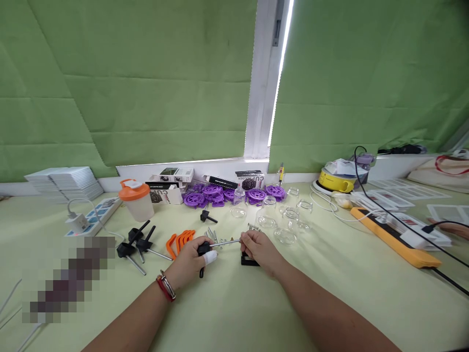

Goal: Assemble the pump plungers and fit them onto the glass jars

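One black-handled metal rod (pixel 225 242) runs from left hand (pixel 188 264) to right hand (pixel 261 250).

One head-worn camera looks forward and slightly down from above the near part of the pale-green tabletop (pixel 212 318), facing the green blinds (pixel 164 98), its wide view taking in both forearms (pixel 139 313) close below.

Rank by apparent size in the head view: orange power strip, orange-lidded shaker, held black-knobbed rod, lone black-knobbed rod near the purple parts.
1. Orange power strip
2. Orange-lidded shaker
3. Held black-knobbed rod
4. Lone black-knobbed rod
The held rod is nearer and partly covered; any true difference is unsure.
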Motion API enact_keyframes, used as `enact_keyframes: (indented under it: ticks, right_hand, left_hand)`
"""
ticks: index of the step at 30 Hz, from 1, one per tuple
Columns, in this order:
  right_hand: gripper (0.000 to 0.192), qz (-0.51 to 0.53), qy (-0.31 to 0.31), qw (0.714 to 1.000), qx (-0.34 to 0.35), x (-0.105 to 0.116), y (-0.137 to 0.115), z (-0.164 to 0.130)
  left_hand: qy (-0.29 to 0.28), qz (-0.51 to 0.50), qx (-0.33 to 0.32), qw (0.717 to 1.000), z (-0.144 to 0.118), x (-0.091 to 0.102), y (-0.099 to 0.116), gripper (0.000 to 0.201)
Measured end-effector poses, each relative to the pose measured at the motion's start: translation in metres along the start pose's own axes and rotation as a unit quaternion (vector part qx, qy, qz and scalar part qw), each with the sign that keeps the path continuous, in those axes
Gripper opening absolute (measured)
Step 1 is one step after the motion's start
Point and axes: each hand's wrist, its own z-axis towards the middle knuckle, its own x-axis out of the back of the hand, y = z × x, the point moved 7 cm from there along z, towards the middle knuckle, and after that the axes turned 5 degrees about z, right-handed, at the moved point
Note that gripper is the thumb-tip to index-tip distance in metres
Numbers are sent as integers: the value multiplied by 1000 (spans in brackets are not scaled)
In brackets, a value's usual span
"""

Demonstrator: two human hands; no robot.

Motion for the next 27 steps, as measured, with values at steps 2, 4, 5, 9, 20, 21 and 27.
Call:
enact_keyframes:
  ticks: [2,4,5,9,20,21,27]
  right_hand:
    - [36,12,0,1000,3,1,-1,0]
    - [32,22,2,1000,-1,2,-1,0]
    - [31,24,3,1000,-3,2,-1,-1]
    - [28,14,4,1000,1,2,-1,-1]
    - [40,-112,11,993,16,3,-6,-1]
    - [43,-115,11,993,15,3,-5,-1]
    - [50,-68,2,998,4,3,6,4]
  left_hand:
    - [1,-5,2,1000,1,0,-1,30]
    - [2,-4,3,1000,1,0,-2,31]
    - [3,-1,3,1000,1,0,-2,31]
    - [1,2,0,1000,1,0,-2,31]
    - [-10,-5,4,1000,0,-4,-3,31]
    - [-11,-5,6,1000,0,-4,-4,31]
    - [-10,-11,7,1000,0,-4,-3,34]
